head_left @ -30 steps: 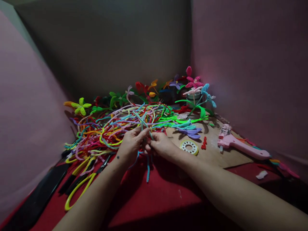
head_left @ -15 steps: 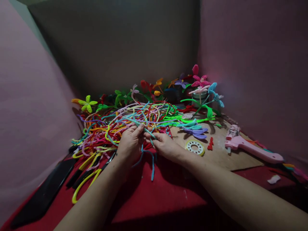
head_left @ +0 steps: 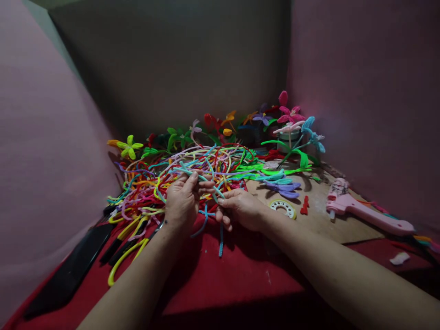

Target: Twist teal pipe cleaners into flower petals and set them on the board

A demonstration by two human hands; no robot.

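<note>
Between fingers (head_left: 206, 185), pale-blue pipe cleaner (head_left: 217, 191), slanting

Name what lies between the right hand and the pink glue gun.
In the head view, a white ring and a small red piece, both on the brown board.

A handicraft corner, closed in by pinkish side walls (head_left: 371, 91) and a dark back wall (head_left: 178, 68); whether in a home or a workshop cannot be told. Just beyond the left hand (head_left: 182, 199) and right hand (head_left: 242, 208), a tangle of bright pipe cleaners (head_left: 192, 160) lies on a red-covered table (head_left: 237, 284), fuzzy flowers (head_left: 129, 146) behind it. Right of the hands: a board (head_left: 330, 228) and a pink glue gun (head_left: 371, 213). Left: yellow-handled tools (head_left: 117, 272).
</note>
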